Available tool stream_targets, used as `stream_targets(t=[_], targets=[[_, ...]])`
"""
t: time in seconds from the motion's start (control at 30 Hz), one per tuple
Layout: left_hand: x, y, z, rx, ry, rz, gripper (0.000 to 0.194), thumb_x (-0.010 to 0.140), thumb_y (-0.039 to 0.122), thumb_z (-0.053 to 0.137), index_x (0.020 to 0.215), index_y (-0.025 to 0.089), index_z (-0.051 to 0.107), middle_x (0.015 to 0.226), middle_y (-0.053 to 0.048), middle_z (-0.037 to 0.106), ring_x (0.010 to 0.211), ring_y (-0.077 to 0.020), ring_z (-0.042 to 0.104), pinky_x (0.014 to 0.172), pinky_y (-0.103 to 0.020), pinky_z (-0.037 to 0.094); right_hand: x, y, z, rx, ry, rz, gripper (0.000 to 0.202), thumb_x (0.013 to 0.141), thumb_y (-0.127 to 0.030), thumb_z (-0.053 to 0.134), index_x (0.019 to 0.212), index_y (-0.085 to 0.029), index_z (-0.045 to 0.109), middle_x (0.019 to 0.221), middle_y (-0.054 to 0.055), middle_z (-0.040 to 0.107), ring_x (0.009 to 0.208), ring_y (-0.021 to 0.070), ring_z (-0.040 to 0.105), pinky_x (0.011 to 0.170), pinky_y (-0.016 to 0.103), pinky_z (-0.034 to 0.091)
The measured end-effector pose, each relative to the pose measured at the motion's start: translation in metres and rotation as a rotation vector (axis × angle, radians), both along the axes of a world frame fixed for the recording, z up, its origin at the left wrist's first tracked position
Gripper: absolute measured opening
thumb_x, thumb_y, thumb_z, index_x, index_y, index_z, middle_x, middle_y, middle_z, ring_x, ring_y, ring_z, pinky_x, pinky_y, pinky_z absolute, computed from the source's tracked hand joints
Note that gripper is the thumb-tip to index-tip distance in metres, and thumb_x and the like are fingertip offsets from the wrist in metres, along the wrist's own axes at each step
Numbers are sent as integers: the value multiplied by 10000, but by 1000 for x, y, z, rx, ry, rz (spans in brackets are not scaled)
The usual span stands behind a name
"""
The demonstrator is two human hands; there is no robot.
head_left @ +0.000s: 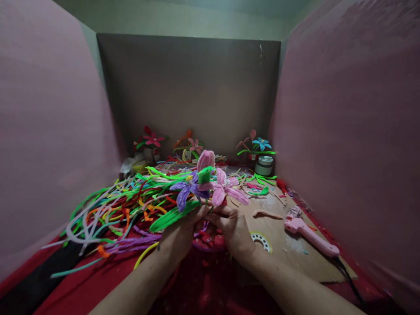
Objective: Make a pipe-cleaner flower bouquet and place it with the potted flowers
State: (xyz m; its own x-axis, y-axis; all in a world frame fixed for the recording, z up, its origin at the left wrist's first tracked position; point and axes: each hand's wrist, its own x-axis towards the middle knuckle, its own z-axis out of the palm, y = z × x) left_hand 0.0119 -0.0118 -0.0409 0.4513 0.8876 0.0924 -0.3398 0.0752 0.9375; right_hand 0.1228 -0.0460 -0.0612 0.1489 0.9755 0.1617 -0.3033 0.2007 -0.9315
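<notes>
My left hand (183,227) and my right hand (231,223) meet at the centre, fingers closed around the base of a pipe-cleaner flower bunch. The bunch shows a purple flower (187,192) with a yellow centre, a pink flower (223,187) and a pink bud (206,161) above a green piece (205,175). A long green leaf (173,215) slants out to the left over my left hand. The stems are mostly hidden by my fingers.
Loose coloured pipe cleaners (127,214) heap at the left. On the wooden board (278,258) lie a pink glue gun (311,236) and a white-and-yellow ring (260,241). Finished flowers (154,139) and a lidded jar (264,165) stand at the back.
</notes>
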Motion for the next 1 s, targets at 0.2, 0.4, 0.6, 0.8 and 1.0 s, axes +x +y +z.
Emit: stream_targets(t=[0.2, 0.4, 0.6, 0.8, 1.0], targets=[[0, 9, -11, -95, -71, -91, 202, 695, 329, 680, 634, 165, 580, 475, 61, 361, 428, -86, 375, 406, -231, 354, 0, 0, -4, 30, -55, -43, 198, 665, -364, 713, 687, -167, 718, 498, -13, 620, 358, 96, 474, 364, 217, 401], [3, 4, -6, -139, -143, -108, 237, 698, 298, 674, 558, 169, 533, 484, 53, 370, 433, -92, 398, 388, -234, 372, -2, 0, -5, 35, -4, -33, 196, 636, -362, 727, 663, -168, 714, 494, -15, 608, 370, 111, 489, 367, 236, 425], [4, 4, -2, -132, -131, -79, 169, 676, 290, 691, 686, 152, 594, 509, 51, 432, 432, -93, 421, 364, -231, 373, -2, 0, -5, 13, 35, -23, 188, 646, -354, 719, 694, -172, 715, 515, -17, 623, 361, 107, 494, 387, 245, 440], [5, 6, -3, -174, -171, -103, 208, 643, 313, 718, 703, 150, 605, 453, 72, 395, 398, -105, 434, 339, -246, 393, -2, -1, -2, 27, 118, -7, 180, 629, -349, 734, 668, -179, 690, 567, 1, 645, 393, 122, 521, 366, 251, 434], [6, 6, -4, -177, -176, -58, 258, 596, 308, 763, 742, 146, 625, 464, 78, 419, 400, -72, 423, 365, -214, 401, -2, 4, -4, -43, 321, -31, 248, 512, -278, 812, 605, -161, 614, 508, -9, 611, 407, 126, 550, 356, 228, 440]])
